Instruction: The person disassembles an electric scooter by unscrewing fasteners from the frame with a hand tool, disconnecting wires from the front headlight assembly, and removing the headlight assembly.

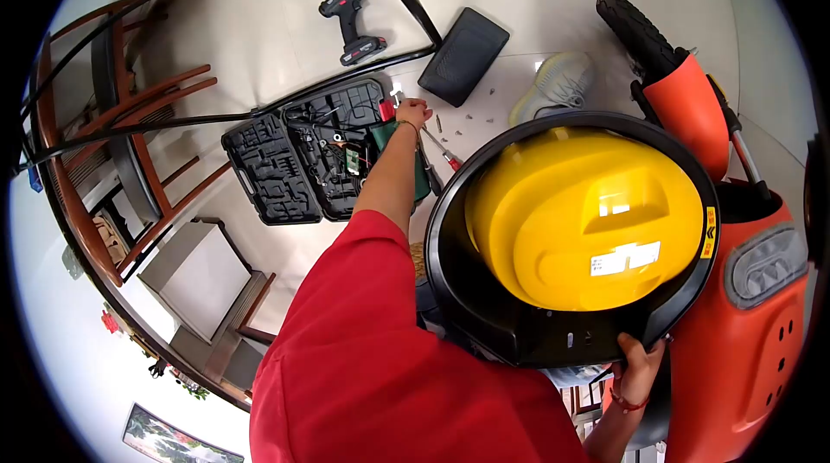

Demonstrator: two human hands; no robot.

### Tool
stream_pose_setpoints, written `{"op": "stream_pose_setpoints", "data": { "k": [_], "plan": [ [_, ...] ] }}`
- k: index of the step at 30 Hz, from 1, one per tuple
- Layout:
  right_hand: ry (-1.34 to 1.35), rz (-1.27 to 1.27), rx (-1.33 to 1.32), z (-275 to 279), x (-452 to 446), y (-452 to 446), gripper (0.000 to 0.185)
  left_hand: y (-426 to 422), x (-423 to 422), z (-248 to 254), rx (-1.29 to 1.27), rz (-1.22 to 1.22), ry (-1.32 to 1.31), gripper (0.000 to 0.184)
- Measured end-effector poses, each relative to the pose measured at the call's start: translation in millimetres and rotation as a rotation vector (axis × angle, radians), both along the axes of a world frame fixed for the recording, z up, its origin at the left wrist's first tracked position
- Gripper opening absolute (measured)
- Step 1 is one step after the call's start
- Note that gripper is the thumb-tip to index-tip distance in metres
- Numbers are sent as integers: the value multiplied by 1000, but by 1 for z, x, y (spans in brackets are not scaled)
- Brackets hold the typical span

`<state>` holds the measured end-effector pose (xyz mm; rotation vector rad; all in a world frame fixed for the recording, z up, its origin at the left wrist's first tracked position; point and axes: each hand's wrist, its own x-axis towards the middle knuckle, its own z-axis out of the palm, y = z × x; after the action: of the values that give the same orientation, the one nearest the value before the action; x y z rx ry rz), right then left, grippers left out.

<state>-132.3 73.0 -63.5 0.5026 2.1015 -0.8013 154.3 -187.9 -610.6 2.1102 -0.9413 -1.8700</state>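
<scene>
A large yellow dome (588, 221) with a white label sits inside a round black shell (536, 338) close to me. My right hand (635, 368) grips the near rim of this shell, thumb over its edge. My left hand (415, 112) is stretched out low over the floor beside an open tool case (324, 152), its fingers bent together. Whatever they hold is too small to tell. Just by those fingers lies a screwdriver (451, 159) with a red handle, and small screws (469, 116) are scattered to the right. A red-and-green object (385, 130) rests at the case's edge.
Further off on the tiled floor are a black cordless drill (350, 18) and a black flat box (464, 57). An orange scooter body (743, 333) with a tyre (635, 31) stands at right. A sneaker (558, 87) shows beyond the shell. Wooden chairs (130, 117) and a black frame bar (346, 78) occupy the left.
</scene>
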Motion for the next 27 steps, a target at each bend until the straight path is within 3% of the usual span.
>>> {"op": "stream_pose_setpoints", "data": {
  "k": [1,2,7,8,10,11,13,14,16,18,20,24,26,27],
  "plan": [
    [-6,8,-33,0,1,0,40,-2,-1,6,-29,-74,-37,14],
    [-24,-11,-112,3,4,-17,39,-1,5,-15,47,123,15,16],
    [-33,-26,-90,13,3,-25,42,8,16,-37,-19,187,-55,28],
    [-17,-55,-54,17,6,-28,43,20,36,-73,-66,48,-162,32],
    [4,-76,-43,21,7,-20,44,13,30,-44,-148,-197,-331,44],
    [13,-73,-61,24,6,-11,44,5,22,-19,-57,-127,-339,47],
    [-24,12,-103,35,8,4,43,24,44,-55,-275,-150,-325,46],
    [-3,10,-110,42,14,3,44,27,39,-42,-283,-141,-317,46],
    [11,-42,-142,56,28,-7,44,31,28,12,-113,188,-53,38],
    [-105,-81,-261,71,27,10,40,33,20,76,198,254,144,30],
    [-42,-115,-283,81,41,23,37,36,15,154,265,235,338,31],
    [19,-135,-309,96,61,43,26,33,11,308,113,-16,691,38],
    [-7,-130,-378,101,73,63,16,35,15,361,323,162,870,42],
    [-32,-100,-439,101,76,71,11,36,3,430,137,24,793,43]
  ]
}}
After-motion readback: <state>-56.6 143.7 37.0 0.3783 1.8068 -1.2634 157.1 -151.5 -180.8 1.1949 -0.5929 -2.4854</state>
